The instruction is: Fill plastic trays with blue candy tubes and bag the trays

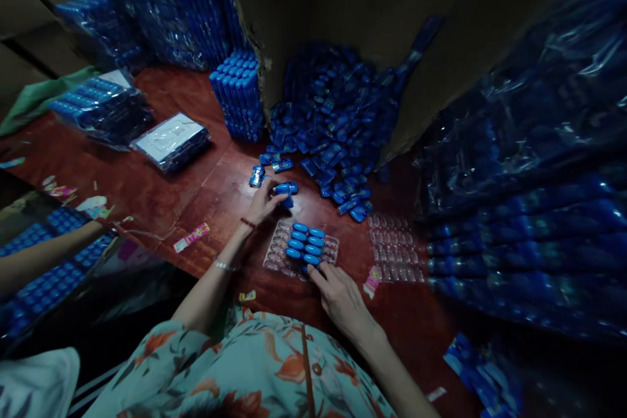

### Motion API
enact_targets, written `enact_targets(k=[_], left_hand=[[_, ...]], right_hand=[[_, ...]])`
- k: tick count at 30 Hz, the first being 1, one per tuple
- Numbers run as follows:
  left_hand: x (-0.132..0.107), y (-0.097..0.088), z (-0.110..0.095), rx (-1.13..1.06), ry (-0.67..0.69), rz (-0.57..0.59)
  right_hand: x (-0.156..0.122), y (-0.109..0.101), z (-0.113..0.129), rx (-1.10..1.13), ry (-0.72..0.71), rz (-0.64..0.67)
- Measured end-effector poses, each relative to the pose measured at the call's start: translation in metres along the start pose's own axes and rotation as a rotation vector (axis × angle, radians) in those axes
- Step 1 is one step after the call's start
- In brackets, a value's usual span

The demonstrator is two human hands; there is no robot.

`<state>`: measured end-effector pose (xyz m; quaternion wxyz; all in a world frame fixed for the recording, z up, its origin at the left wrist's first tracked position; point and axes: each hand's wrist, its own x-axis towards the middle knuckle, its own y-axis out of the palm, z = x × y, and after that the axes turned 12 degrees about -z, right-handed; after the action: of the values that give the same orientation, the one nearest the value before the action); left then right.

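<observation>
A clear plastic blister tray [278, 255] lies on the red-brown table [161, 196] in front of me, with several small blue capsule-shaped items [306, 243] set in its pockets. My left hand [264, 199] is closed around a few blue items [285, 189] just beyond the tray. At the tray's near edge my right hand [340, 297] presses its fingertips on the nearest blue item there. A loose heap of the same blue items [333, 117] spills out of a cardboard box further back.
Another empty clear tray [394, 248] lies to the right. Wrapped packs of blue items [102, 104] and a flat wrapped pack [171, 140] sit at the left; a block of them [240, 95] stands by the box. Plastic-wrapped bundles [529, 196] fill the right. Another person's arm [44, 258] shows at left.
</observation>
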<state>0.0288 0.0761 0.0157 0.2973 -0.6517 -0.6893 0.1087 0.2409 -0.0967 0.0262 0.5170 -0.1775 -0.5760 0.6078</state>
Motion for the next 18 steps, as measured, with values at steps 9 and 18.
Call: enact_targets(k=[9,18], left_hand=[[-0.146,-0.042,-0.03,-0.171,-0.087,-0.181],[-0.145,-0.019,-0.024,0.184,0.538,-0.012]], right_hand=[[0.005,-0.002,-0.002,-0.079,-0.078,0.101],[0.009,0.01,-0.006,-0.049,-0.028,-0.045]])
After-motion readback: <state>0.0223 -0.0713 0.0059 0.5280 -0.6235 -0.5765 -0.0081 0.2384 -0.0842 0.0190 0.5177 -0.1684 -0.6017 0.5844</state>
